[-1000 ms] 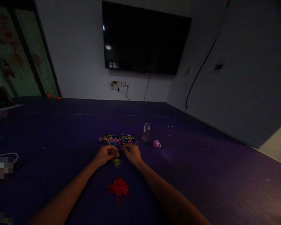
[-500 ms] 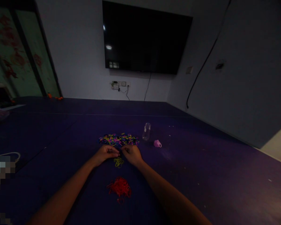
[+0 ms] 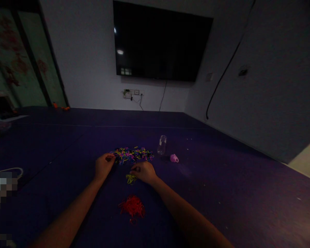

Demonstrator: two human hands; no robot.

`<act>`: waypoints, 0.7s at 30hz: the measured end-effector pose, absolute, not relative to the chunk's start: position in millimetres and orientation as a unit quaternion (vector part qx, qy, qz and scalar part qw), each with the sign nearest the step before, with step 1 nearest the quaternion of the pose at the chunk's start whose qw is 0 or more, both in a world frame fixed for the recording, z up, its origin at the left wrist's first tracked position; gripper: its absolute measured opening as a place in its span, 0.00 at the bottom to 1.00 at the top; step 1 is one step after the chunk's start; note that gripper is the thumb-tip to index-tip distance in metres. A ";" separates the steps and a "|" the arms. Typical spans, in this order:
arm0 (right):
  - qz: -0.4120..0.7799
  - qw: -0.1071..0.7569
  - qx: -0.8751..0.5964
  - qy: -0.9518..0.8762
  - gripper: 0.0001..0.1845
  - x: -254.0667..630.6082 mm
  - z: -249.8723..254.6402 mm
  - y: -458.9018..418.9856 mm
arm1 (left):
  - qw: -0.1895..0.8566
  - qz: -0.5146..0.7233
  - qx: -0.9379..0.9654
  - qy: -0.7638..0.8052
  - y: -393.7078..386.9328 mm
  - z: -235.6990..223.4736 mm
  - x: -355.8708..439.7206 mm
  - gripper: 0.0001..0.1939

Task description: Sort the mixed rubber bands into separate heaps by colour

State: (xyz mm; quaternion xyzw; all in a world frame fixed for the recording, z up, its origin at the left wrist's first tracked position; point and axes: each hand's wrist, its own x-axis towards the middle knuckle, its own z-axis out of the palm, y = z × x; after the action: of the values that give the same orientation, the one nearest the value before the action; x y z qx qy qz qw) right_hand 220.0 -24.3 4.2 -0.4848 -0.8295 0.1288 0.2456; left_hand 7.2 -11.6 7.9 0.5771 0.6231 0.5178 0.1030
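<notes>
A spread-out pile of multicoloured rubber bands (image 3: 131, 155) lies on the dark purple floor. At its left end is my left hand (image 3: 103, 168), thumb and fingers pinched together at the edge of the pile; whatever is between the fingertips is too small to make out. My right hand (image 3: 145, 172) is also closed in a pinch, its fingertips just over a small heap of yellow bands (image 3: 130, 179). What it pinches, if anything, cannot be seen. Nearer to me, between my forearms, sits a heap of red bands (image 3: 133, 206).
A clear bottle (image 3: 162, 144) stands uncapped to the right of the multicoloured pile. Beside it lies a pink cap with a loop (image 3: 174, 158). A white cable (image 3: 15, 169) lies at the left. On the far wall hangs a large television (image 3: 162, 41).
My left hand has moved left, from beside the right hand to the left end of the multicoloured pile. My right hand has shifted slightly left and down, over the yellow heap.
</notes>
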 end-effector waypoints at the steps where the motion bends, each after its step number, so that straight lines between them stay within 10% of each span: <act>1: 0.128 0.242 -0.485 -0.830 0.09 220.0 4.8 -24.5 | 0.088 0.482 0.598 0.634 -11.9 7.4 7.5 0.07; 21: 0.111 0.263 -0.480 -0.829 0.11 219.8 8.4 -26.9 | -0.014 0.333 0.714 0.616 -12.1 6.1 14.1 0.11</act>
State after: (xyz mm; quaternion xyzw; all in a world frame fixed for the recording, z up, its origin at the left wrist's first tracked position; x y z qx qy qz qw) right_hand 219.8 -26.9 8.4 -0.4802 -0.8293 0.1114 0.2633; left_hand 14.1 -12.1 6.1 0.7141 0.6157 0.3329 -0.0139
